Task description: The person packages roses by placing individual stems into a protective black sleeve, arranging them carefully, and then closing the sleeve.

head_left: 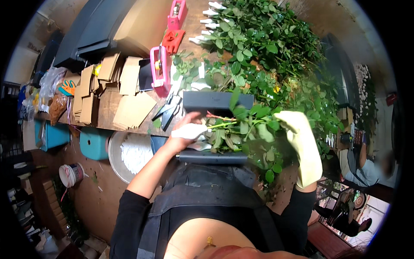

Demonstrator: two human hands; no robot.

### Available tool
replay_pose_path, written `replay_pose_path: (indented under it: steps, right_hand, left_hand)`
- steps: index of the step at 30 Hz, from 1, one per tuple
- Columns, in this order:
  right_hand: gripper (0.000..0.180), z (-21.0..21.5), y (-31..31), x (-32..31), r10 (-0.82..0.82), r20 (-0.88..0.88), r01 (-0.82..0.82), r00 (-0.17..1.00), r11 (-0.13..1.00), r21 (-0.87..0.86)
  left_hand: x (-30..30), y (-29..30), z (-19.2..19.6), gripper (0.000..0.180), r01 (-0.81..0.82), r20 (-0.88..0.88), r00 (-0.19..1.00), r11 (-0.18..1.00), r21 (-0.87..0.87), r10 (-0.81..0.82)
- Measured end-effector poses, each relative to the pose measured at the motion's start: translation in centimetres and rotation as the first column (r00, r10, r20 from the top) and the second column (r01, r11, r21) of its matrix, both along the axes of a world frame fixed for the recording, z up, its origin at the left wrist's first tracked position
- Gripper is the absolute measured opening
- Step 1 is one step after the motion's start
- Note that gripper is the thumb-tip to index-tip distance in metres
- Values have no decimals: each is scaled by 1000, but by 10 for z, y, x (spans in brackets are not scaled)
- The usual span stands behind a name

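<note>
My bare left hand (177,141) is closed on the white-wrapped head of a leafy flower stem (224,124), which points rightward. The white wrap (189,131) lies across my fingers. At the leafy end is my right hand in a pale yellow glove (297,129), its fingers bent against the leaves; foliage hides whether they grip the stem. Below the stem, another wrapped head (199,146) and more leaves lie between two dark grey panels, the far panel (217,101) and the near panel (213,158) by my apron.
Piled leafy stems (263,39) with white-wrapped heads cover the table's far right. Scissors (169,111), pink tape dispensers (160,72), a red glove (173,41) and cardboard pieces (134,111) lie leftward. A basin of white pieces (116,155) stands below the edge. Another person (366,168) is at far right.
</note>
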State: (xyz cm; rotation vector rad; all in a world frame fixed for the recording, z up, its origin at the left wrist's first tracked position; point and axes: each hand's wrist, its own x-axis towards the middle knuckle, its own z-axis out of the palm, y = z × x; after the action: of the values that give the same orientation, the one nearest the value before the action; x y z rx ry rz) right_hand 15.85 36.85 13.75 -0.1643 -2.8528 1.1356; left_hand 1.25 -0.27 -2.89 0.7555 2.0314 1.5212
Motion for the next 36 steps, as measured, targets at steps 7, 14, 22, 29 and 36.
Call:
replay_pose_path:
  steps: [7, 14, 22, 29, 36]
  right_hand:
    - [35, -41, -13, 22, -9, 40, -13, 999, 862, 507]
    - [27, 25, 6, 13, 67, -183, 39, 981, 853, 521]
    - [40, 9, 40, -119, -210, -54, 136, 976, 402, 905]
    - [41, -117, 16, -115, -186, 595, -198, 782, 831, 519]
    - [57, 22, 25, -81, -151, -306, 303, 940, 783, 543]
  left_hand:
    - [-4, 5, 20, 62, 32, -98, 995, 999, -5, -32]
    - [2, 0, 20, 49, -64, -9, 998, 997, -31, 64]
    - [-3, 7, 30, 17, 54, -126, 990, 998, -22, -56]
    - [0, 11, 29, 20, 70, -157, 985, 997, -21, -73]
    - [-3, 1, 18, 20, 36, -154, 987, 999, -37, -41]
